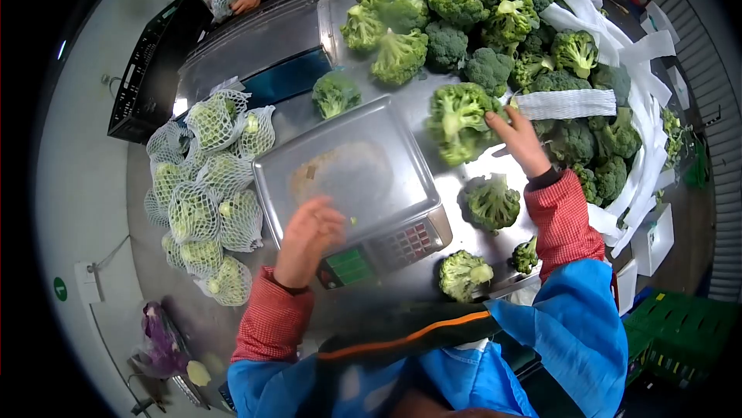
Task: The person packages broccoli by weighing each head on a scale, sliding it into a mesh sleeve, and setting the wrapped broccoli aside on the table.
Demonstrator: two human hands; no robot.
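Observation:
My right hand [519, 138] is closed on a head of broccoli [461, 122], fingers and thumb at its right side, to the right of the scale. Somewhat blurred, my left hand [309, 234] hovers over the near left part of the scale's metal pan [363, 163], its fingers loosely extended and nothing seen in them. A few green crumbs and a brownish smear lie on the pan. Below the right hand sit a broccoli head [492, 203], another with its stem facing right [465, 275] and a small floret [525, 256]. One more head [335, 94] rests beyond the pan.
Netted broccoli heads [202, 202] are piled left of the scale. A large heap of loose broccoli [495, 12] fills the back right, with white netting strips [568, 103] beside it. A black crate [158, 62] stands back left. Across the table, another person's hand [246, 1] is near a netted bundle.

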